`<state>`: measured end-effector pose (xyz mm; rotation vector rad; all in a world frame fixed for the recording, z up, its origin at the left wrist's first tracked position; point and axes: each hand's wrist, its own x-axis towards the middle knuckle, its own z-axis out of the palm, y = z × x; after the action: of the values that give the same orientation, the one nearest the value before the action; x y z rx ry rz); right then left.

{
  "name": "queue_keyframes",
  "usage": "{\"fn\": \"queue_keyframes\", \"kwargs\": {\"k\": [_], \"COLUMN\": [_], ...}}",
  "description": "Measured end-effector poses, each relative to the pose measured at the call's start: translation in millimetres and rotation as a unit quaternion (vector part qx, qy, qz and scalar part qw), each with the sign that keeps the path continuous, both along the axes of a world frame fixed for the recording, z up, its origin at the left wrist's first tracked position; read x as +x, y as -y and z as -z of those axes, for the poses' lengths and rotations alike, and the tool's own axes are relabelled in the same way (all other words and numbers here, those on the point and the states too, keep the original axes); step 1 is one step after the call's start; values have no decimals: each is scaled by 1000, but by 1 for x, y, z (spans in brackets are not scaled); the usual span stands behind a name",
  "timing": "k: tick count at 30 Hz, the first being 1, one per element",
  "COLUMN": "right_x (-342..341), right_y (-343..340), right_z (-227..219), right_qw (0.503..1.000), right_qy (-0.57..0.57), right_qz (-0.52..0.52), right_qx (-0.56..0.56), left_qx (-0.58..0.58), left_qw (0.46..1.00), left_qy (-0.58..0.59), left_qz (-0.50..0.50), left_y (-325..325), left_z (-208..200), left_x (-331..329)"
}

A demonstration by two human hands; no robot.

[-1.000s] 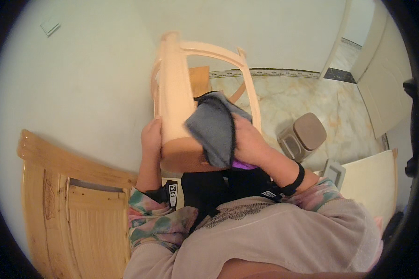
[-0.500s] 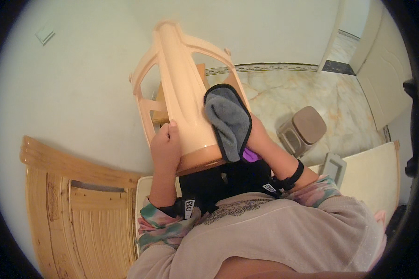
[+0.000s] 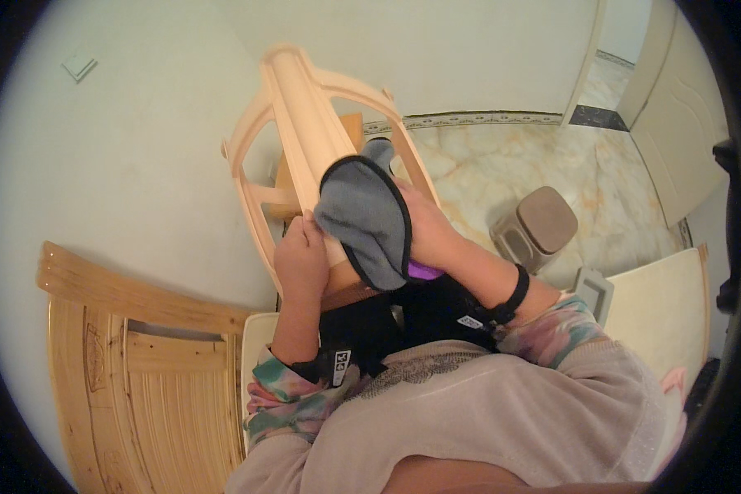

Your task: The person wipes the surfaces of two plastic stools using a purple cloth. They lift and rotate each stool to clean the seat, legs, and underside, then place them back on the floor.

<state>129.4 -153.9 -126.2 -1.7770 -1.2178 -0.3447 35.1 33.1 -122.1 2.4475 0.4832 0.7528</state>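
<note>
In front of me a peach plastic chair (image 3: 291,123) leans up, its broad central slat between curved open side frames. My left hand (image 3: 301,255) is closed on the slat's left edge near its lower end, thumb on top. A grey cloth (image 3: 366,216) with black edging lies over the slat's right part. My right hand (image 3: 424,221) grips it from the right, its fingers mostly hidden by the cloth. A bit of purple cloth (image 3: 425,270) shows below my right hand.
Beyond the chair stands a small wooden piece of furniture (image 3: 351,128), mostly hidden. A brown lidded bin (image 3: 543,222) is on the marble floor at right. A carved wooden headboard (image 3: 156,362) rises at left, and a grey plastic piece (image 3: 593,292) rests on the cream mattress (image 3: 663,305).
My right hand has moved the grey cloth leftward across the slat, toward my left hand. The chair has tilted or shifted slightly left. My left hand still holds its edge.
</note>
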Motion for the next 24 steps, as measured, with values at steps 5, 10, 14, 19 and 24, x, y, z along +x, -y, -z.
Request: {"fn": "queue_keyframes", "kwargs": {"k": [5, 10, 14, 19, 24], "right_x": [43, 88, 134, 206, 242], "right_y": [-33, -58, -87, -112, -99], "right_z": [-23, -36, -33, -36, -19], "right_qw": [998, 986, 979, 981, 984], "right_qy": [-46, 145, 172, 95, -93], "right_qz": [30, 48, 99, 146, 103], "right_qx": [-25, -69, -53, -85, -114], "left_qx": [34, 45, 31, 24, 21], "left_qw": [999, 999, 999, 998, 999], "left_qy": [-4, -24, -30, -50, -46], "left_qz": [-6, -8, 6, -2, -5], "left_y": [4, 7, 9, 11, 7], "left_z": [-1, -4, -6, -8, -5], "left_x": [2, 3, 2, 2, 4]}}
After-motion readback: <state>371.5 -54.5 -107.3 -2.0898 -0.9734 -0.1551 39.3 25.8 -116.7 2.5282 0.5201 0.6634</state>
